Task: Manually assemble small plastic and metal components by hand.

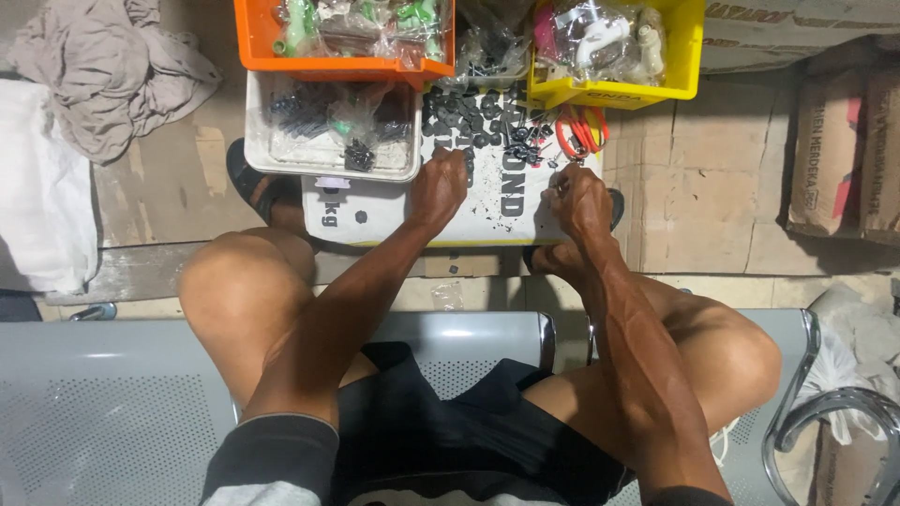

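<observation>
Black small parts lie in a loose pile on a white sack laid flat on the floor between the person's feet. Left hand sits at the near edge of that pile, fingers curled down onto the pieces; whether it has one pinched, can't tell. Right hand is to the right of the pile at the sack's edge, fingertips pinched on a small dark piece, too small to identify. Orange-handled scissors lie just beyond the right hand. Beyond the left hand: a white tray with bagged black parts, touching the sack. Further out, an orange bin and a yellow bin, both holding bagged fittings. Grey cloth well off to the left.
</observation>
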